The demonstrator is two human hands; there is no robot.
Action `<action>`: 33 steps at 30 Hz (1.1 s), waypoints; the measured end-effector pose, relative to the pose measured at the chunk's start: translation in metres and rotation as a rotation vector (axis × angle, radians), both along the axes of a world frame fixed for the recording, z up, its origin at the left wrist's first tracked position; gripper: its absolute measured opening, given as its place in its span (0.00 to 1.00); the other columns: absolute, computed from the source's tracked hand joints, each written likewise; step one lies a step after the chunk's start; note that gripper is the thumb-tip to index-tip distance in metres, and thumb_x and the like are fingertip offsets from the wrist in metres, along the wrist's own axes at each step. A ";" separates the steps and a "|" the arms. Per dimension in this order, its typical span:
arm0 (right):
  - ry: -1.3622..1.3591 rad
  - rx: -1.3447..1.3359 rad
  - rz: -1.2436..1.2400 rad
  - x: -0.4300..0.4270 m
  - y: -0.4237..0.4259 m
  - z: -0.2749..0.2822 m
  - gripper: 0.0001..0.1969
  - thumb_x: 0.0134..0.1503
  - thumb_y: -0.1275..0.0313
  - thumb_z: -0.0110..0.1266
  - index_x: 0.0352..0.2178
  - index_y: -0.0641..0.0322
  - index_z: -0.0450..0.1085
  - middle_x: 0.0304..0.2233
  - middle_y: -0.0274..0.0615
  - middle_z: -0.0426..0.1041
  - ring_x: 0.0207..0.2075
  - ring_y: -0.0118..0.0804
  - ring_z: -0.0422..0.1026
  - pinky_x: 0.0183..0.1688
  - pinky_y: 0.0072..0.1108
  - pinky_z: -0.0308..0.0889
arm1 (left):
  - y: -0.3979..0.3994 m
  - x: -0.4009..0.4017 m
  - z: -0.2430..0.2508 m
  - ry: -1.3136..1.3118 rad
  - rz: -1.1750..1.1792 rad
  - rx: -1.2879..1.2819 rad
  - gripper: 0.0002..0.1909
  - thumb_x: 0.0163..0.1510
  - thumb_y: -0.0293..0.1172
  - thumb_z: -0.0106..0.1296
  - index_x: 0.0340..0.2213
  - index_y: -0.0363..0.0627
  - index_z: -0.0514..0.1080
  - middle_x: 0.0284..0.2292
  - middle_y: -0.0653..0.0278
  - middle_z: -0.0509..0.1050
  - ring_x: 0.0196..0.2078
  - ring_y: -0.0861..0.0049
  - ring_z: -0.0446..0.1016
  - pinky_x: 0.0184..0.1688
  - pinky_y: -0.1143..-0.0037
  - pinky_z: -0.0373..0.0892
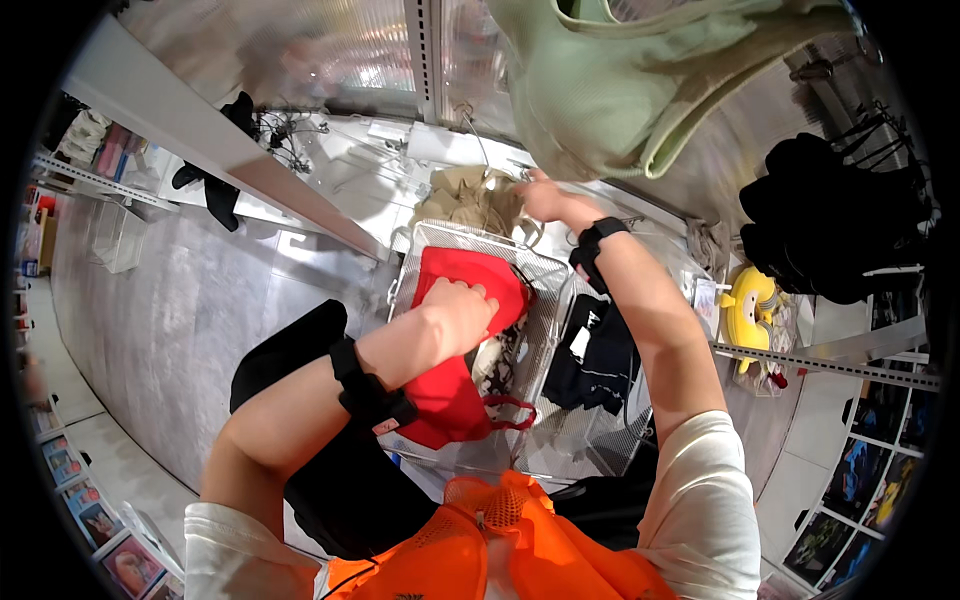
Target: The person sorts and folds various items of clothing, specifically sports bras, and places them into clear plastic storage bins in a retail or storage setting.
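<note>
A red bra (pixel 450 401) lies across a white wire mesh basket (pixel 551 300), its strap looped over the near right side. My left hand (pixel 461 311) is closed over the bra's upper cup, with most fingertips hidden. Beneath the bra shows a black-and-cream patterned garment (pixel 499 364). Beyond the basket, a khaki garment (pixel 469 199) lies bunched on a white shelf (pixel 349 169). My right hand (pixel 544 196) is at that garment's right edge; whether the fingers grip it is hard to see. A thin hanger hook (pixel 476 139) stands just behind it.
A light green bra top (pixel 600 90) hangs close overhead. Right of the first basket, a second mesh basket (pixel 562 450) holds dark clothing (pixel 592 352). A white rack beam (pixel 225 142) slants at left; black garments (pixel 832 217) and a yellow plush toy (pixel 750 311) hang at right.
</note>
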State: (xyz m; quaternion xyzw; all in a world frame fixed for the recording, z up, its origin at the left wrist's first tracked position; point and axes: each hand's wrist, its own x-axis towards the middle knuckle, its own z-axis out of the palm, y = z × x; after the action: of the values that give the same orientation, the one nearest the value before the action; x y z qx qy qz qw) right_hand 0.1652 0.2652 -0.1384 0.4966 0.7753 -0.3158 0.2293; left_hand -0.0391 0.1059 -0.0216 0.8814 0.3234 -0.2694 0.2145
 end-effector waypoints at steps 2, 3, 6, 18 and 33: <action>0.157 0.115 0.025 -0.051 -0.007 0.012 0.27 0.39 0.78 0.40 0.46 0.54 0.62 0.50 0.48 0.58 0.51 0.58 0.55 0.53 0.31 0.54 | -0.003 -0.011 0.001 -0.028 0.017 0.039 0.18 0.48 0.39 0.45 0.41 0.45 0.64 0.39 0.58 0.68 0.40 0.67 0.68 0.41 0.68 0.64; 0.170 0.132 -0.006 -0.063 -0.005 0.012 0.27 0.40 0.78 0.40 0.46 0.53 0.62 0.51 0.45 0.58 0.51 0.57 0.55 0.53 0.31 0.54 | -0.004 -0.013 0.001 -0.055 0.012 0.077 0.18 0.48 0.39 0.46 0.39 0.45 0.65 0.37 0.58 0.68 0.39 0.67 0.69 0.40 0.68 0.64; -0.112 0.226 0.197 -0.078 0.000 0.019 0.25 0.42 0.78 0.40 0.46 0.53 0.61 0.53 0.39 0.56 0.51 0.51 0.58 0.51 0.29 0.57 | -0.006 -0.020 0.003 -0.130 0.029 0.138 0.16 0.46 0.39 0.47 0.37 0.44 0.66 0.35 0.59 0.69 0.36 0.67 0.70 0.37 0.69 0.65; -0.372 0.372 0.380 -0.058 0.028 -0.043 0.11 0.49 0.69 0.46 0.37 0.50 0.68 0.38 0.32 0.67 0.43 0.37 0.65 0.43 0.33 0.58 | -0.003 -0.042 0.004 -0.151 0.053 0.195 0.13 0.47 0.39 0.47 0.33 0.46 0.68 0.31 0.62 0.69 0.33 0.70 0.70 0.35 0.72 0.64; -0.092 0.549 0.135 0.033 0.018 0.024 0.12 0.49 0.70 0.47 0.35 0.60 0.69 0.43 0.38 0.64 0.44 0.39 0.63 0.41 0.29 0.63 | 0.001 -0.044 -0.002 -0.193 0.038 0.207 0.13 0.46 0.38 0.48 0.32 0.44 0.68 0.32 0.60 0.69 0.35 0.67 0.70 0.36 0.70 0.64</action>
State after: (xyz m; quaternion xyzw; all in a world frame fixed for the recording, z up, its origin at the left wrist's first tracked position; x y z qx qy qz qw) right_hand 0.1982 0.2833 -0.1140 0.5010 0.8519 -0.0554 0.1419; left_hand -0.0835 0.1066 -0.0232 0.9144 0.3438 -0.1444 0.1578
